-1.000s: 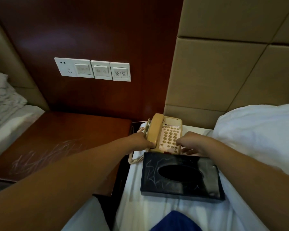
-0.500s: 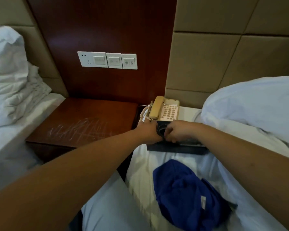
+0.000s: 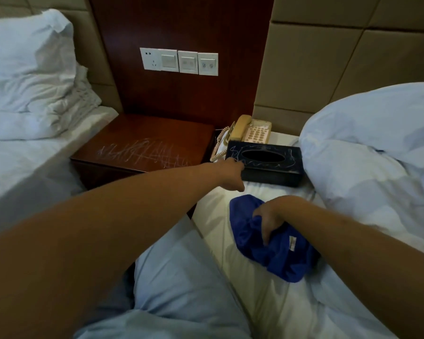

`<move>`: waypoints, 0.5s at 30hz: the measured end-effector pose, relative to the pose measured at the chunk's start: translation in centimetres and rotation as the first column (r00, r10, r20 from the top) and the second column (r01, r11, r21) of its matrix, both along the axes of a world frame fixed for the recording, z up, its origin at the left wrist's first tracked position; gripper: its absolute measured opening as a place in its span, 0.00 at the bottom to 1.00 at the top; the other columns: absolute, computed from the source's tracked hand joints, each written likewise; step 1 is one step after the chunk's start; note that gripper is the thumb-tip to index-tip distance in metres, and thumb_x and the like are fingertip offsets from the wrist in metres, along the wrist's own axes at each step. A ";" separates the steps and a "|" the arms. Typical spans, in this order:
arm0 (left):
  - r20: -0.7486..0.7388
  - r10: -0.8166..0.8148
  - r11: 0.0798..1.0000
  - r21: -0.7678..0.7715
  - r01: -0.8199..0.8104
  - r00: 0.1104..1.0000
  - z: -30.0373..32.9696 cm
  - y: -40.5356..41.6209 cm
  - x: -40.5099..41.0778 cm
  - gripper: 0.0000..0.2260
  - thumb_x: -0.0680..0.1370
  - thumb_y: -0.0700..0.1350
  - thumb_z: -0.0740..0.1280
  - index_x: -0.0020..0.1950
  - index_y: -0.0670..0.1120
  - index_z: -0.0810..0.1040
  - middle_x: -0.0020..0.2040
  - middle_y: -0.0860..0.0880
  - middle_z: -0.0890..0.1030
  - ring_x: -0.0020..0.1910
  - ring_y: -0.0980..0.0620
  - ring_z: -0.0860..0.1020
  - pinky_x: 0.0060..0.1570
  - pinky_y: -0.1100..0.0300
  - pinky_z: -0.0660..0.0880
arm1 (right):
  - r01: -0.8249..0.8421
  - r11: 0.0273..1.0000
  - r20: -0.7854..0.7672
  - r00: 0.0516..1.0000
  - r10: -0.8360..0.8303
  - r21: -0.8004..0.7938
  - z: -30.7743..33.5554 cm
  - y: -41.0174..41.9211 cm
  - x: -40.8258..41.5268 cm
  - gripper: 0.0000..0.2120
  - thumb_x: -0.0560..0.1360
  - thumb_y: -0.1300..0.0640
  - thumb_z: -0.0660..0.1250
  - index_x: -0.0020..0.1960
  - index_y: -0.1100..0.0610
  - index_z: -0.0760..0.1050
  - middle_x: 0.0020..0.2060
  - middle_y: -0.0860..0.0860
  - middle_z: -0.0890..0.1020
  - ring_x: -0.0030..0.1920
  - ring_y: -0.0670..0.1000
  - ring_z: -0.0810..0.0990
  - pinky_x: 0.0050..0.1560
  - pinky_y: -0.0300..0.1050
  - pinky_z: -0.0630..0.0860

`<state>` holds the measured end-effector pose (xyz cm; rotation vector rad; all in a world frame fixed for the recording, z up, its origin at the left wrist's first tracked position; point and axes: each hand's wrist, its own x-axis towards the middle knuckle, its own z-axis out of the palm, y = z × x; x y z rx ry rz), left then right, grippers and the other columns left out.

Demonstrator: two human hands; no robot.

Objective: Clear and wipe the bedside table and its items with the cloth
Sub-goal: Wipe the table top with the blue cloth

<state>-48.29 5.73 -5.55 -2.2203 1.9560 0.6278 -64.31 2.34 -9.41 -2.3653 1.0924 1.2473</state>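
**Bedside table cleared, cloth being gathered on the bed**

Dark wood panelling is backing the bedside table (image 3: 142,140), whose brown top is showing a patch of pale scribbled marks toward its front edge. On the panel above it, a row of white wall switches (image 3: 179,61) is sitting in a line. Padded beige headboards are flanking the panel on both sides, and a rumpled white pillow (image 3: 27,64) is lying on the bed at the left.

On the white sheet of the bed at the right (image 3: 255,277), a blue cloth (image 3: 277,253) is lying bunched, near the camera and well apart from the table. The right hand (image 3: 267,218) is reaching down onto it, fingers curling into the fabric and gripping a fold.

Beyond the cloth, a black tissue box (image 3: 264,162) with pale scribbles on its lid is resting on the sheet, and the left hand (image 3: 230,173) is touching its near left corner, arm stretched long across the gap between table and bed; whether its fingers are gripping the box or only resting against it cannot be told. Just behind the box, a beige telephone (image 3: 251,130) is sitting with its handset in the cradle and its coiled cord trailing down the left side. A puffy white duvet (image 3: 372,155) is heaping up just right of the box and phone.
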 end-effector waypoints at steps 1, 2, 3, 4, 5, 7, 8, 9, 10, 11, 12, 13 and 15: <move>0.002 0.000 1.000 -0.010 0.000 1.000 0.4 0.3 0.1 0.35 0.80 0.56 0.69 0.82 0.46 0.59 0.77 0.40 0.64 0.73 0.37 0.66 0.67 0.46 0.71 | -0.017 1.000 0.014 1.000 0.018 -0.011 0.2 0.1 -0.1 0.42 0.69 0.46 0.78 0.78 0.47 0.63 0.75 0.53 0.67 0.69 0.60 0.72 0.67 0.57 0.73; 0.001 -0.002 1.000 -0.024 0.002 1.000 0.8 0.6 0.2 0.34 0.80 0.55 0.69 0.81 0.46 0.60 0.76 0.41 0.65 0.72 0.38 0.68 0.64 0.48 0.71 | -0.031 0.999 0.029 0.999 0.032 -0.021 0.5 0.2 0.0 0.40 0.69 0.47 0.78 0.77 0.47 0.64 0.75 0.53 0.68 0.68 0.60 0.73 0.66 0.56 0.74; -0.002 0.000 0.999 -0.035 0.000 1.000 1.1 0.8 0.5 0.33 0.80 0.54 0.69 0.81 0.46 0.61 0.74 0.41 0.66 0.70 0.39 0.69 0.60 0.50 0.71 | -0.042 0.999 0.048 0.998 0.043 -0.029 1.0 0.1 0.1 0.39 0.70 0.48 0.77 0.77 0.47 0.65 0.74 0.53 0.69 0.68 0.60 0.74 0.66 0.56 0.74; -0.011 0.004 0.999 -0.039 -0.005 1.000 1.3 1.1 0.8 0.32 0.80 0.53 0.70 0.80 0.46 0.62 0.74 0.41 0.67 0.68 0.40 0.70 0.57 0.52 0.71 | -0.047 0.998 0.065 0.997 0.049 -0.030 1.7 0.0 0.3 0.37 0.70 0.49 0.76 0.76 0.47 0.66 0.73 0.52 0.70 0.67 0.59 0.74 0.65 0.56 0.75; -0.027 0.013 0.999 -0.037 -0.014 1.000 1.5 1.3 1.1 0.32 0.80 0.52 0.70 0.80 0.47 0.62 0.75 0.41 0.66 0.68 0.40 0.70 0.56 0.52 0.71 | -0.048 0.999 0.082 0.995 0.050 -0.022 2.4 -0.3 0.6 0.35 0.71 0.50 0.76 0.75 0.47 0.67 0.71 0.52 0.72 0.65 0.59 0.76 0.64 0.56 0.76; -0.067 0.038 0.999 -0.005 -0.039 0.997 2.2 1.7 1.9 0.36 0.79 0.50 0.72 0.82 0.48 0.58 0.79 0.42 0.62 0.72 0.40 0.68 0.64 0.50 0.72 | -0.048 0.999 0.134 0.990 0.048 -0.002 4.4 -1.0 1.5 0.27 0.73 0.53 0.74 0.70 0.47 0.70 0.64 0.50 0.75 0.59 0.56 0.78 0.61 0.54 0.78; -0.088 0.049 0.999 0.026 -0.047 0.995 2.6 2.0 2.3 0.39 0.79 0.50 0.73 0.83 0.49 0.55 0.81 0.42 0.58 0.76 0.40 0.66 0.69 0.48 0.70 | -0.039 0.999 0.172 0.984 0.039 -0.006 5.5 -1.3 2.1 0.24 0.73 0.54 0.73 0.67 0.47 0.71 0.60 0.48 0.75 0.56 0.55 0.78 0.59 0.53 0.78; -0.114 0.055 0.997 0.066 -0.048 0.992 2.9 2.2 2.8 0.42 0.78 0.51 0.74 0.84 0.50 0.52 0.83 0.44 0.55 0.78 0.40 0.62 0.72 0.47 0.67 | -0.028 1.000 0.220 0.975 0.030 -0.013 6.7 -1.6 2.9 0.22 0.74 0.55 0.73 0.65 0.47 0.73 0.58 0.48 0.76 0.55 0.54 0.78 0.59 0.53 0.79; -0.146 0.063 0.992 0.115 -0.047 0.987 3.2 2.3 3.4 0.44 0.77 0.51 0.75 0.85 0.51 0.50 0.84 0.46 0.53 0.80 0.40 0.59 0.74 0.47 0.64 | -0.024 0.999 0.270 0.962 0.029 -0.021 7.8 -1.9 3.7 0.20 0.74 0.56 0.72 0.64 0.47 0.73 0.58 0.49 0.77 0.54 0.53 0.78 0.58 0.53 0.79; -0.187 0.079 0.986 0.162 -0.049 0.979 3.3 2.3 4.2 0.46 0.76 0.52 0.76 0.85 0.53 0.48 0.84 0.47 0.51 0.81 0.40 0.57 0.75 0.46 0.62 | -0.035 0.999 0.323 0.946 0.042 -0.027 8.8 -2.2 4.7 0.19 0.74 0.57 0.72 0.63 0.48 0.74 0.58 0.50 0.78 0.54 0.53 0.78 0.57 0.52 0.79; -0.232 0.096 0.979 0.196 -0.050 0.968 3.3 2.2 5.1 0.48 0.75 0.53 0.77 0.85 0.55 0.48 0.84 0.48 0.50 0.81 0.40 0.56 0.76 0.45 0.61 | -0.051 0.998 0.370 0.927 0.058 -0.030 9.7 -2.6 5.8 0.17 0.75 0.59 0.72 0.61 0.49 0.74 0.57 0.51 0.78 0.54 0.53 0.78 0.54 0.51 0.79; -0.275 0.116 0.976 0.211 -0.058 0.954 3.1 2.1 6.1 0.51 0.73 0.55 0.79 0.84 0.57 0.48 0.84 0.49 0.52 0.81 0.41 0.57 0.77 0.44 0.62 | -0.063 0.998 0.421 0.905 0.067 -0.024 10.5 -3.0 6.9 0.15 0.75 0.61 0.71 0.58 0.49 0.74 0.56 0.51 0.78 0.53 0.53 0.78 0.51 0.49 0.78; -0.382 0.180 0.971 0.214 -0.104 0.907 2.6 1.8 8.4 0.54 0.69 0.56 0.82 0.84 0.57 0.48 0.83 0.50 0.55 0.80 0.42 0.60 0.77 0.43 0.63 | -0.061 0.998 0.529 0.846 0.067 -0.027 11.7 -3.7 9.4 0.13 0.74 0.62 0.71 0.52 0.48 0.73 0.53 0.51 0.78 0.51 0.53 0.78 0.49 0.51 0.79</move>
